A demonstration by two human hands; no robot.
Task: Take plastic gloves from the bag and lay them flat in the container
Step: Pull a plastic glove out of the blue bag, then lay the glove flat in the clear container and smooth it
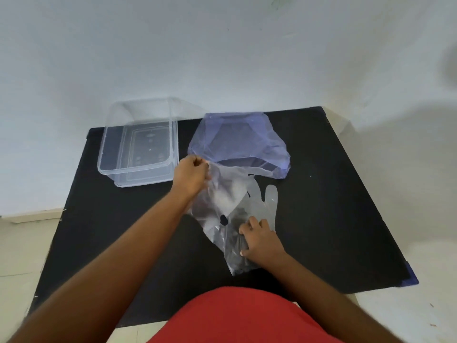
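A bluish see-through plastic bag [237,142] lies open on the black table, its mouth toward me. From the mouth spills a bunch of clear plastic gloves [262,204], one with its fingers spread to the right. My left hand [191,177] is closed on the bag's left mouth edge and the gloves there. My right hand [259,241] pinches the near end of the gloves low over the table. A clear rectangular container [138,167] stands at the back left with nothing in it.
The black table [333,219] is backed by a pale wall. The container overhangs the table's back edge slightly. My red shirt fills the bottom of the view. Light floor shows on both sides of the table.
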